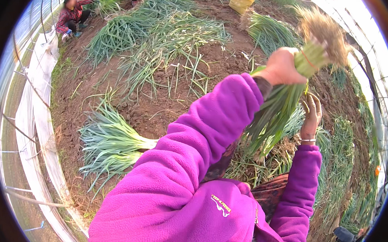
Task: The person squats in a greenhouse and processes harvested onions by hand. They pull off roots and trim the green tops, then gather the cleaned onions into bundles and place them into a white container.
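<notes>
A bundle of long green scallion-like plants (309,60) is raised at the upper right, its pale rootstalks bound by a thin red band and its brown roots blurred, pointing up and right. Around the stalks just below the band closes my left hand (285,67). The leaves hang down toward my lap. My right hand (312,113) is beside the hanging leaves, fingers bent upward, with a yellowish leaf at its fingertips; whether it pinches that leaf is unclear. Below the leaves lie loose plants with roots (271,159). Another cut bunch (116,141) rests on the soil at the left.
Leafy heaps (120,32) and scattered leaves (177,62) cover the soil ahead. A yellow bag (241,1) stands near another bunch (270,31). A co-worker (73,15) crouches at the upper left. White plastic sheeting (26,123) and curved poles line the left side.
</notes>
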Available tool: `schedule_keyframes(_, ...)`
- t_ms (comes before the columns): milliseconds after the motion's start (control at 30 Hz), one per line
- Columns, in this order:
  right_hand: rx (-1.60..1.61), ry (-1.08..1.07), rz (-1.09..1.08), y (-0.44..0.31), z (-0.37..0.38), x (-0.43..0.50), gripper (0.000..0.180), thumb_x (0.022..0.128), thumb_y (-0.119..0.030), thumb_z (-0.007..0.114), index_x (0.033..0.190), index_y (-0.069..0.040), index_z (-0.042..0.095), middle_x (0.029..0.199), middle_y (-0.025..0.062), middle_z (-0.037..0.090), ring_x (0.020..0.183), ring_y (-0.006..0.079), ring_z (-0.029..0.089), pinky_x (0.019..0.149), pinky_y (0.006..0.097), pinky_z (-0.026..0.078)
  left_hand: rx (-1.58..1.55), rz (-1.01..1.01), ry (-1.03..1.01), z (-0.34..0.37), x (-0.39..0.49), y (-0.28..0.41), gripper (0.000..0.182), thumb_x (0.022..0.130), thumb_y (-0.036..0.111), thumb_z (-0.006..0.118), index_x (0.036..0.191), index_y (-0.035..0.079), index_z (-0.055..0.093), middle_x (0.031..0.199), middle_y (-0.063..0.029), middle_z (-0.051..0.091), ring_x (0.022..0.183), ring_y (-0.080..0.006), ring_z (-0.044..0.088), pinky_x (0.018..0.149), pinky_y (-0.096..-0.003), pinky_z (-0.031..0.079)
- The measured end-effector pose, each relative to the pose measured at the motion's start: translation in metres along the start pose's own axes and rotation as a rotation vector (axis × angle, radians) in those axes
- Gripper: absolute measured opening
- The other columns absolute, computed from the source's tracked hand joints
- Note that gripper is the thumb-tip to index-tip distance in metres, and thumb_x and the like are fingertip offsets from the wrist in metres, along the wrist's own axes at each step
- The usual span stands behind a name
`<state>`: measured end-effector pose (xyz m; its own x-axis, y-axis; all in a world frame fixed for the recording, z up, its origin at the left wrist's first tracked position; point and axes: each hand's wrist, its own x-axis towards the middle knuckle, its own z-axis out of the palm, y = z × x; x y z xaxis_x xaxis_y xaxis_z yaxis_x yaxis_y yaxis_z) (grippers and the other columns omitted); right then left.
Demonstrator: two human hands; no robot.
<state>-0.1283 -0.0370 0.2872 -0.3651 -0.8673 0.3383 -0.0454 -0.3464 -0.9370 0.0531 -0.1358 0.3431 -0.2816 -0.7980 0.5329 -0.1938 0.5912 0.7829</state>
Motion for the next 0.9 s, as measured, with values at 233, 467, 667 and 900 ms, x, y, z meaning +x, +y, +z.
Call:
schedule_keyframes(233,-0.081,-0.091,0.380,0.083,-0.022,-0.056,0.011,0.087,-0.014,0.064,0.096,-0.008,0.065,0.094,-0.0002,0.066,0.089,0.0074,0.060,0.075,0.0228,0.045,0.310,0.221,0.234,-0.213,-0.056,-0.017,0.048,0.062,0.031,0.081,0.101,0.007,0.067,0.090,-0.0110,0.068,0.083,-0.0255,0.066,0.081,-0.0365,0.051)
schedule_keyframes(467,-0.095,-0.113,0.848,0.190,-0.013,-0.156,0.015,0.087,-0.014,0.062,0.098,-0.004,0.061,0.087,0.0068,0.067,0.074,0.0143,0.065,0.064,0.0256,0.053,1.196,0.210,0.159,-0.348,-0.126,-0.053,0.049,0.062,0.015,0.078,0.109,0.010,0.063,0.102,-0.0097,0.066,0.098,-0.0258,0.062,0.092,-0.0396,0.044)
schedule_keyframes(667,-0.325,-0.394,1.158,0.250,-0.037,-0.229,0.018,0.084,-0.015,0.064,0.094,0.001,0.061,0.080,0.0068,0.066,0.065,0.0139,0.062,0.056,0.0263,0.050,1.377,-0.293,-0.197,-0.340,-0.286,-0.212,0.048,0.062,0.000,0.070,0.108,0.013,0.062,0.114,-0.0064,0.061,0.115,-0.0245,0.051,0.111,-0.0491,0.023)
schedule_keyframes(900,-0.441,-0.466,1.079,0.285,-0.062,-0.259,0.023,0.082,-0.014,0.064,0.094,0.005,0.062,0.077,0.0079,0.065,0.063,0.0150,0.061,0.059,0.0283,0.051,1.224,-0.991,-0.660,-0.221,-0.470,-0.287,0.069,0.075,0.014,0.057,0.140,0.012,0.036,0.150,-0.0084,0.028,0.140,-0.0325,0.021,0.108,-0.0639,0.014)
